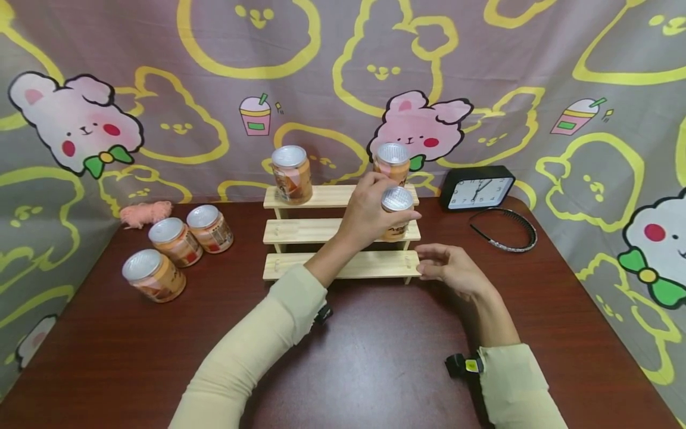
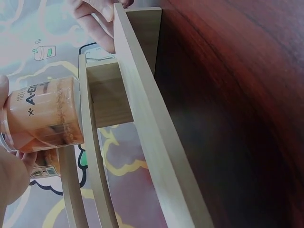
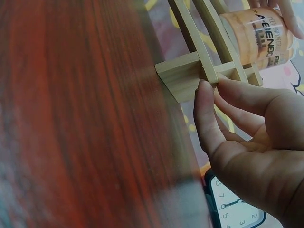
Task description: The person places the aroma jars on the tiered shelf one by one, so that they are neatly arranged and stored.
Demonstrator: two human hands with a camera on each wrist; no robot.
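Note:
My left hand [image 1: 367, 208] grips an orange-labelled can [image 1: 397, 205] with a silver lid, upright at the right end of the middle step of a three-tier wooden display stand [image 1: 343, 263]. In the left wrist view the base of that can [image 2: 45, 114] is at the step; I cannot tell whether it bears its full weight. My right hand [image 1: 452, 268] pinches the right end of the lowest step between thumb and fingers, as the right wrist view shows. On the top step stand two similar cans: one at the left [image 1: 292, 174], another at the right [image 1: 392, 162], partly hidden.
Several more cans [image 1: 155, 277] stand on the brown table [image 1: 343, 369] to the left, near a pink bundle of yarn [image 1: 146, 214]. A black-framed clock [image 1: 477, 188] and a headband [image 1: 504, 230] lie right of the stand. A patterned curtain [image 1: 332, 71] hangs behind.

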